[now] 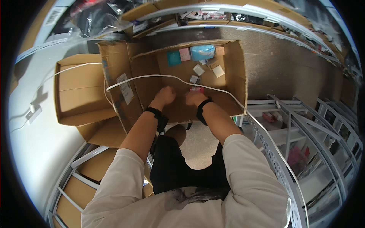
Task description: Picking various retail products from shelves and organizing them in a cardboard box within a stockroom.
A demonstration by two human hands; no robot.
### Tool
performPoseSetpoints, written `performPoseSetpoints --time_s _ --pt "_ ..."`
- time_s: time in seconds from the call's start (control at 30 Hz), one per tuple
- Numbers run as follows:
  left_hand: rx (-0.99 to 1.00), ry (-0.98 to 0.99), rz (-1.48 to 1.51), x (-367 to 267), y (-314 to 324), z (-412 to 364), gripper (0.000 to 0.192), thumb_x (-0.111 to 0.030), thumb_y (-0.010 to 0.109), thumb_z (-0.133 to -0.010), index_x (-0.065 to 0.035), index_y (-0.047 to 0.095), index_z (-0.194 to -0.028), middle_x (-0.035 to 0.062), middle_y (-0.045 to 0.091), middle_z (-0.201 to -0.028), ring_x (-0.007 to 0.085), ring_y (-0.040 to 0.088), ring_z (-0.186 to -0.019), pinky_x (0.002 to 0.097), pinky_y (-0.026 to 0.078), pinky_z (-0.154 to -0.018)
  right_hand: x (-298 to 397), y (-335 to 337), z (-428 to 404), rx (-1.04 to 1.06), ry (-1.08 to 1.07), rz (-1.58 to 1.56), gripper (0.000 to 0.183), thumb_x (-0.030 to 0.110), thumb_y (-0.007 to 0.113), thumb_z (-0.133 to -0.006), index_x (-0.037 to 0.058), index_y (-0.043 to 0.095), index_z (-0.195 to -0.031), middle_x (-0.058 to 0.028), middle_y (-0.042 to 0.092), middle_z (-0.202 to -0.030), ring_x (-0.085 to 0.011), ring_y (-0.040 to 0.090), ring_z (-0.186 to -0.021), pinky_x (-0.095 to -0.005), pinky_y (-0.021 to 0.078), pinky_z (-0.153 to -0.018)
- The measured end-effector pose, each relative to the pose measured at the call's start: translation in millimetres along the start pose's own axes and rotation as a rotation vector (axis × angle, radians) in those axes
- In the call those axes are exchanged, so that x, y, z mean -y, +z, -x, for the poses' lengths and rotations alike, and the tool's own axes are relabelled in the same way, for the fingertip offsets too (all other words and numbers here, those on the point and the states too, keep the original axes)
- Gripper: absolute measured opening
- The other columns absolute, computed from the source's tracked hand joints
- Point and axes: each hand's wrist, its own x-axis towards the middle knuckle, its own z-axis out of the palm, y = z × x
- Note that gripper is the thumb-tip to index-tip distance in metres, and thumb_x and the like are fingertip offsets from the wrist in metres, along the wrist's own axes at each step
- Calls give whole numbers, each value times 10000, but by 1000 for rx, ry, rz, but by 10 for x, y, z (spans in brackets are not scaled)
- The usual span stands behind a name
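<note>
A large open cardboard box stands before me, and both my hands reach down into it. My left hand is curled, its fingertips turned away from view. To its right, my right hand is bent right beside a small pink-red packet; whether it grips the packet is hidden. Farther in lie a grey-white small box, a white square box, a cream box, a light-blue soft pack, a pink box and a teal box.
A white cable runs across the box above my hands. Another open carton stands left, near a wall socket. Metal shelving flanks the right side, and loaded shelves line the far side.
</note>
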Motion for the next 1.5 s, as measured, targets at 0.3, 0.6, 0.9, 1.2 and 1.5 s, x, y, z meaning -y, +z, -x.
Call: performPoseSetpoints --time_s 0.3,0.6,0.9,1.2,1.5 --pt "238 -51 61 440 399 -1081 639 -343 681 -857 -70 495 -1404 204 525 -1403 351 489 -1306 418 415 -1073 -822 -158 -619 -19 190 109 384 124 542 -878 33 602 -1247 -170 613 -1284 -357 588 -1189 -467 508 -940" --pt "45 146 -61 -82 785 -1845 757 -239 744 -822 -121 352 -1459 183 170 -1601 397 323 -1410 511 410 -1075 -1466 -327 -946 -816 390 175 516 272 594 -918 85 411 -1362 -184 367 -1391 -367 399 -1301 -571 481 -919" --pt "-331 712 -583 -9 1411 -2486 456 -228 542 -936 -219 481 -1389 92 281 -1585 305 245 -1467 512 352 -1110 -1940 -401 -1122 -837 366 -169 701 370 737 -824 93 406 -1376 -237 344 -1375 -448 402 -1271 -543 454 -986" --pt "-195 546 -748 -235 1505 -2530 631 -211 571 -939 -288 315 -1511 168 252 -1569 341 242 -1445 491 334 -1112 -1780 -489 -879 -792 585 -169 718 507 692 -786 76 464 -1313 -230 429 -1272 -436 520 -1159 -489 515 -891" --pt "-24 372 -797 -247 1497 -2520 704 -295 653 -896 -294 307 -1509 190 292 -1510 385 304 -1387 526 425 -993 -1952 -650 -893 146 646 -30 817 557 665 -766 99 479 -1417 -145 681 -1170 -245 671 -1078 -388 537 -892"
